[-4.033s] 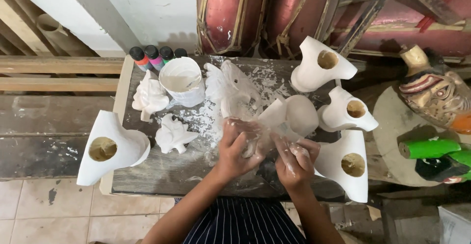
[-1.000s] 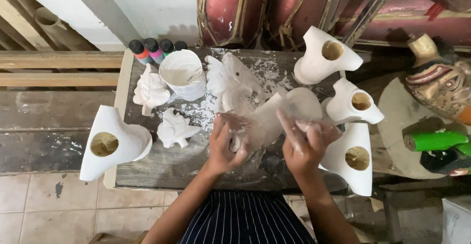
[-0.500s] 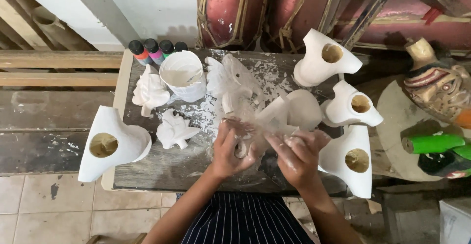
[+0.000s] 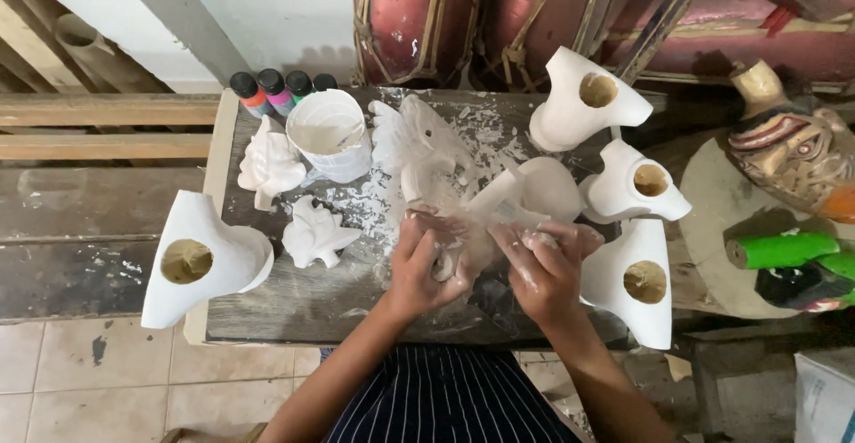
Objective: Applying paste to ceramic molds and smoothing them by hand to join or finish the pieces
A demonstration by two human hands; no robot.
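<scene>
While both hands clutch white plaster mask [image 4: 525, 195] over desk [image 4: 294, 305] middle: left hand [image 4: 423, 269] wrapped round lower edge, right hand [image 4: 545, 269] closed on side. White paint bucket [image 4: 331, 136] behind; carved white leaf figure [image 4: 316, 234] to left, apart.

— How many white hollow pieces with a round hole?

— Four visible with holes: one at the table's left edge [image 4: 200, 260], one at the back right [image 4: 583, 100], two more on the right [image 4: 637, 185] [image 4: 637, 283].

— Small leaf-like white figures?

— Two [image 4: 267, 162] [image 4: 316, 234], plus one larger white carving [image 4: 419, 145].

— Paint bottles?

— Four, in a row [image 4: 285, 87]. One white cup [image 4: 329, 131].

— Hands?

— Two, left hand [image 4: 423, 265] and right hand [image 4: 543, 269], sharing one white piece [image 4: 525, 195].
</scene>
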